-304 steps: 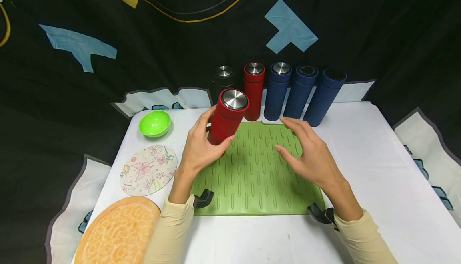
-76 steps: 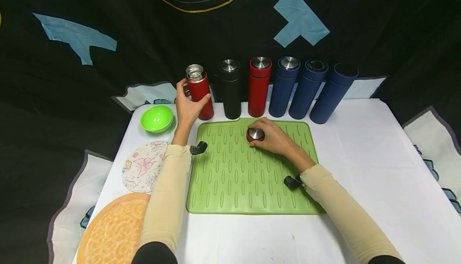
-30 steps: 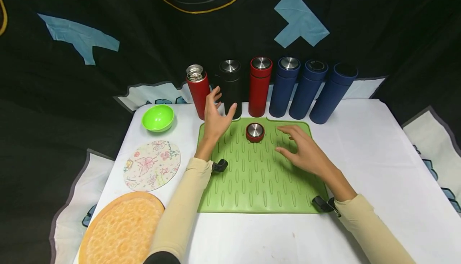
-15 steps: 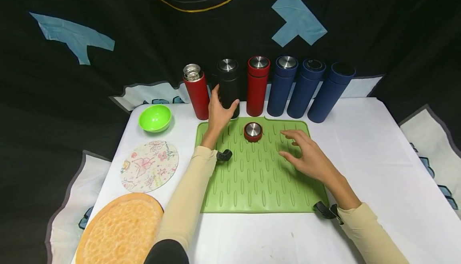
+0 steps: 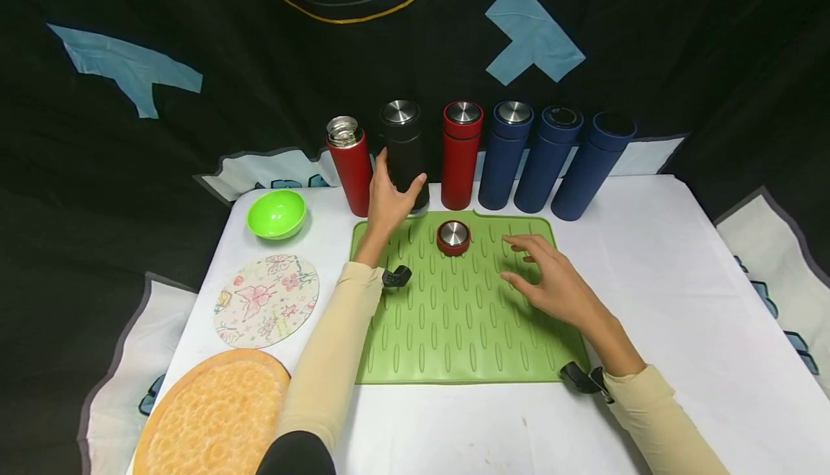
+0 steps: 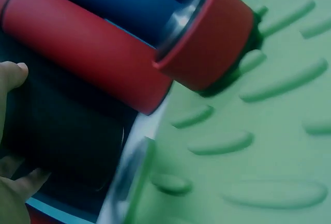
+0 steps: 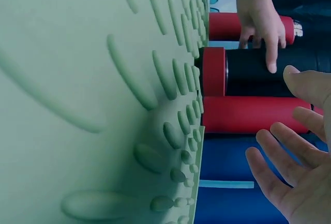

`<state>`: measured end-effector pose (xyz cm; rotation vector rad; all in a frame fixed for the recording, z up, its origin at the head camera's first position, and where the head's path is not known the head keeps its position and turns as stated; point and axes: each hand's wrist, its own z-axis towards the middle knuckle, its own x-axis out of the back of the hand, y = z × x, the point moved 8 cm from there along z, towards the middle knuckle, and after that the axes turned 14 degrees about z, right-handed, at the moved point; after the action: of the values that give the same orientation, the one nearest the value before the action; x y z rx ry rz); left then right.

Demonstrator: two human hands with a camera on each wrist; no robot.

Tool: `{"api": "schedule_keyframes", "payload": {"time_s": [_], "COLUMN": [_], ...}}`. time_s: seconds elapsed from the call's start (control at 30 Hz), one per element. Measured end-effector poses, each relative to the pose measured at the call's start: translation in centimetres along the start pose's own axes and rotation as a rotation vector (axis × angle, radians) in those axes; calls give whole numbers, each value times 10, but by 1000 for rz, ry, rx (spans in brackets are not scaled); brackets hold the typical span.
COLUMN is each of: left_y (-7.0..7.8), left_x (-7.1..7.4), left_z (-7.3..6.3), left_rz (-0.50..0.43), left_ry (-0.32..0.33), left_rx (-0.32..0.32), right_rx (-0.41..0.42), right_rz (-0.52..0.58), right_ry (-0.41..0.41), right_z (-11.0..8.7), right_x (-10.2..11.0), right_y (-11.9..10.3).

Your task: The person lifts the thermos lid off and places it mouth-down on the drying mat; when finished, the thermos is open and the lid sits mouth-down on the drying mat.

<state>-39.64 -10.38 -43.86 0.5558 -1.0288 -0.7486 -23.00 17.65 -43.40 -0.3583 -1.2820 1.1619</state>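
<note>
Left hand (image 5: 389, 205): fingers wrapped round the black bottle (image 5: 403, 138), capped. Uncapped red bottle (image 5: 352, 176) sits just left of those fingers, capped red bottle (image 5: 460, 161) to their right. Right hand (image 5: 551, 282): fingers released, over the green mat (image 5: 454, 323); red cap (image 5: 453, 236) rests on mat, left of them.

Head view, lower left: round orange mat (image 5: 217, 417) is cut off. Upper centre: left hand (image 5: 387, 205) partly hides black flask (image 5: 405, 154).

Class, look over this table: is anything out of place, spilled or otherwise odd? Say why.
The leftmost red bottle stands uncapped, while the other bottles look capped; a red lid sits apart on the green mat. No spill shows.
</note>
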Motion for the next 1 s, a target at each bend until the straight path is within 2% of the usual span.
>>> {"api": "schedule_keyframes", "payload": {"time_s": [0.2,0.37,0.5,0.63,0.77,1.0], "left_y": [24,43,57,72,90,113], "left_x": [20,37,52,65,74,78], "left_z": [-9,-26,-42,-58,-71,-91], "left_rz": [-6,-38,-41,-38,-32,3], "left_ry": [28,71,84,61,6,-69], "left_rx": [-84,-176,-220,-256,-311,-448], "right_rx": [27,70,108,145,201,302], "right_rz": [-1,9,20,46,95,169], "right_ry": [23,55,90,128,167,228], "right_z": [2,9,16,21,24,27], "right_x": [7,16,22,31,40,50], "right_y": [-7,-20,-36,-57,-80,-116]}}
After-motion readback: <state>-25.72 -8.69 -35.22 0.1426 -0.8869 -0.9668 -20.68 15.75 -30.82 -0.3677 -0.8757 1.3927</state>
